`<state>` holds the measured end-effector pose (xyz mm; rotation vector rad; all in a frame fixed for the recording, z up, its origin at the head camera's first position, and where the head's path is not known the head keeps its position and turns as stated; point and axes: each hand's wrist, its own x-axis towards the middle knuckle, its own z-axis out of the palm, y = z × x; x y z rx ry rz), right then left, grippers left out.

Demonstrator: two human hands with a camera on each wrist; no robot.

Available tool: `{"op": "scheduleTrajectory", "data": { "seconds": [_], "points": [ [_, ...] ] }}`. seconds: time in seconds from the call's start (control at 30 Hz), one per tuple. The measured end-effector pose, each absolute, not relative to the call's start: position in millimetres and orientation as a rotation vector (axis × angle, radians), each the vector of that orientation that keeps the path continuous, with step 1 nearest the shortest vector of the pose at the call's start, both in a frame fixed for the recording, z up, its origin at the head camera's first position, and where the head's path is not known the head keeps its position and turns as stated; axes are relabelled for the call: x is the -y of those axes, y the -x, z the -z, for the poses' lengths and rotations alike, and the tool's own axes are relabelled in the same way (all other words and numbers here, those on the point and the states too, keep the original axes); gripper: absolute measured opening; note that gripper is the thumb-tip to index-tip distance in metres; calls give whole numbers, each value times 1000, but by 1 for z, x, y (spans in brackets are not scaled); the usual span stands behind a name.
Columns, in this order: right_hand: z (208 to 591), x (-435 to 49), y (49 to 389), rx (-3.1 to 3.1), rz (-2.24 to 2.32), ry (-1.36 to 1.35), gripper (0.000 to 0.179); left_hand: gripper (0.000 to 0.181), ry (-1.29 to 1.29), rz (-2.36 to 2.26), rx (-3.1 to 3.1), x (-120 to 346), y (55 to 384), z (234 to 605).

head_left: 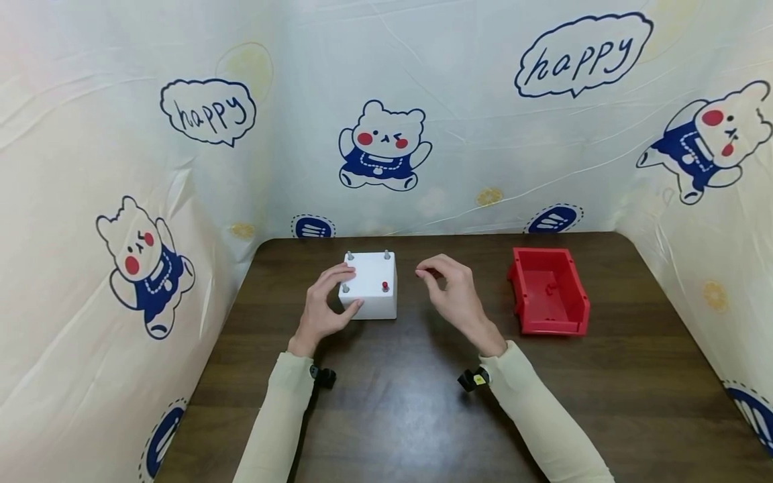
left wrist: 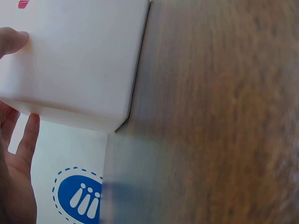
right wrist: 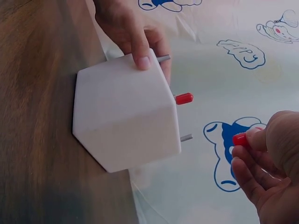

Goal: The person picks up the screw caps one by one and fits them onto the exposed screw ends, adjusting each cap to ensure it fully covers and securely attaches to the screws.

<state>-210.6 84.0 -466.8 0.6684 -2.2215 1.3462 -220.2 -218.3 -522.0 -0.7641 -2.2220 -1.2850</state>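
A white box (head_left: 376, 307) stands on the table with grey metal posts (head_left: 387, 255) rising near its top corners. One post, at the near right corner, carries a red cap (head_left: 385, 286). My left hand (head_left: 321, 310) holds the box from the left, thumb against the front face and fingers at the far left side and top edge. To the right of the box and apart from it, my right hand (head_left: 457, 295) is raised. Thumb and fingertips there pinch a second small red cap (right wrist: 240, 139), seen plainly in the right wrist view.
On the right of the brown wooden table (head_left: 398, 416) is a red open bin (head_left: 543, 325) with small red pieces (head_left: 551, 288) inside. A printed cloth (head_left: 471, 147) with bears and "happy" bubbles surrounds the back and sides. Each wrist wears a small black camera (head_left: 473, 380).
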Motion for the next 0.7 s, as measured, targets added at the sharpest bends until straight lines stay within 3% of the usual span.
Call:
{"op": "scheduleTrajectory", "data": {
  "seconds": [0.7],
  "points": [
    [457,-66,213,2277,-1362,-707,7,52,782,1308,2195,216,217,517]
  ]
}}
